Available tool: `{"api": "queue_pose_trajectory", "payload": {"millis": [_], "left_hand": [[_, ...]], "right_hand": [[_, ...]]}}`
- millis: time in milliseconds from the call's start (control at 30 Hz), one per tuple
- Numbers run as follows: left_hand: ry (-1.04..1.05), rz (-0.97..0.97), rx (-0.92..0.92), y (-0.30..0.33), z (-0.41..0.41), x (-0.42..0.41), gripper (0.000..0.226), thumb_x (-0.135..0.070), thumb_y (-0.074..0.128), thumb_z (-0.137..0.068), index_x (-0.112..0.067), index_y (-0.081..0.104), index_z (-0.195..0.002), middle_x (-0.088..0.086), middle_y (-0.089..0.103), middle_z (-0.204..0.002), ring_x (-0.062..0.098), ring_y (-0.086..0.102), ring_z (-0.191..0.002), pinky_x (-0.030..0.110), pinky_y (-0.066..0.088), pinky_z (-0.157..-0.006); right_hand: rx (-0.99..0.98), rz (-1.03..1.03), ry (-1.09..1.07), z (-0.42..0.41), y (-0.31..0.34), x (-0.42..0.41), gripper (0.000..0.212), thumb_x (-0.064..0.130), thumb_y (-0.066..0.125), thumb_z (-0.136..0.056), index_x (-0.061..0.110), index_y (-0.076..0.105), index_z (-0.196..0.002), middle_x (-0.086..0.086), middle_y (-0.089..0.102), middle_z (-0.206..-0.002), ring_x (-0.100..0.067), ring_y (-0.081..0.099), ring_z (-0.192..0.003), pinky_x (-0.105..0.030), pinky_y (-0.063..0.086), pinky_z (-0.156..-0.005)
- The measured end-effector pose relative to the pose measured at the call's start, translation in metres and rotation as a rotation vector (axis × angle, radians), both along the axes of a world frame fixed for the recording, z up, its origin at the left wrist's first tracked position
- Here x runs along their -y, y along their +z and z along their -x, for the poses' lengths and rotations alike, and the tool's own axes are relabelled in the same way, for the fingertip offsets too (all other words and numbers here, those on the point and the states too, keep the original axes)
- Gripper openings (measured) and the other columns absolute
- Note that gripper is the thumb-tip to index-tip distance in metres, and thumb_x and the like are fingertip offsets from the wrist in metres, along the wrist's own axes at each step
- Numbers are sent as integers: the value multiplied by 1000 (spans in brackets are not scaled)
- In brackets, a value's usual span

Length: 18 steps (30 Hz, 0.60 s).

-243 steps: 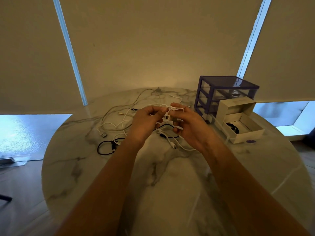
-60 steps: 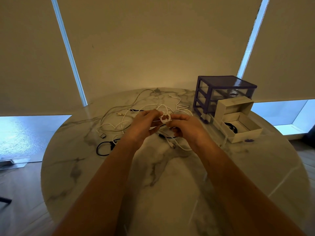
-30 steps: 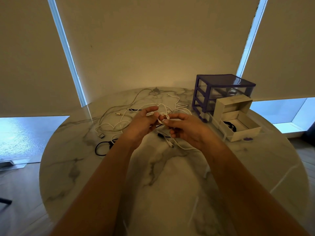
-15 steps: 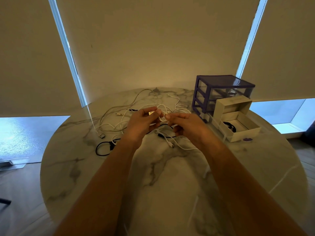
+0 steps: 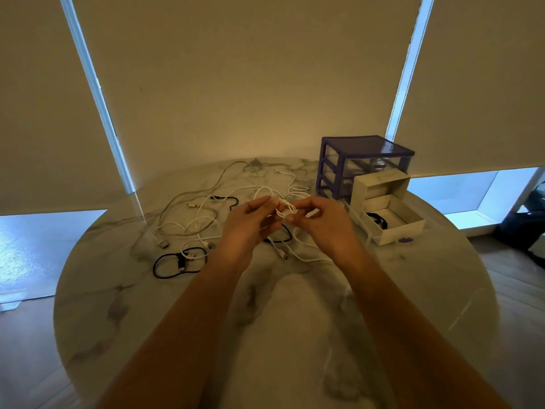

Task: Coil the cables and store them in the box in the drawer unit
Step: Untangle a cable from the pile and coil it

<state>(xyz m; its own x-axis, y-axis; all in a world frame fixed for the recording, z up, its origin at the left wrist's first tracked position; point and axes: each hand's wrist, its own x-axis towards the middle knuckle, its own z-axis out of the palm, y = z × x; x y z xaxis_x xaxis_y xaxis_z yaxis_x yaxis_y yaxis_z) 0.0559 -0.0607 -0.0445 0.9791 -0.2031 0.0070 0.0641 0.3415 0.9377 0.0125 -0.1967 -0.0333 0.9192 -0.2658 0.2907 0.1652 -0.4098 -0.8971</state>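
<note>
Above table (image 5: pixel 265 335), left hand (image 5: pixel 246 228), right hand (image 5: pixel 327 228) pinch white cable (image 5: pixel 283 208)

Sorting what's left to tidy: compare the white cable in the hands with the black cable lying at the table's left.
The white cable is pinched in small loops between the left hand and right hand, above the table; the black cable lies flat in one loose loop, untouched. Neither is in the box yet.

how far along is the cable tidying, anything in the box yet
Done: one black cable already lies in the open white box, which sits in front of the drawer unit. In hand: both hands, left and right, pinch a small white coil. Left: several loose white cables and a black loop on the table.
</note>
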Motion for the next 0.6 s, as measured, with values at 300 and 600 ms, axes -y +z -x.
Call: {"api": "queue_pose_trajectory", "payload": {"millis": [300,600], "left_hand": [[-40,-298,86,4,18,45,22,-32,70,-85,-17,69,-101,-2,71,-87,7,64,-75,16,51,-61],[-107,-428,194,10,23,109,32,-40,69,-85,-14,71,-104,-7,68,-81,3,59,-69,15,46,-60]], "right_hand": [[-13,-46,-150,35,1,51,22,20,70,-84,19,72,-106,9,68,-82,-1,61,-68,-9,45,-57],[43,108,-379,51,8,108,19,29,70,-84,25,72,-103,6,68,-96,-13,63,-85,-33,56,-79]]}}
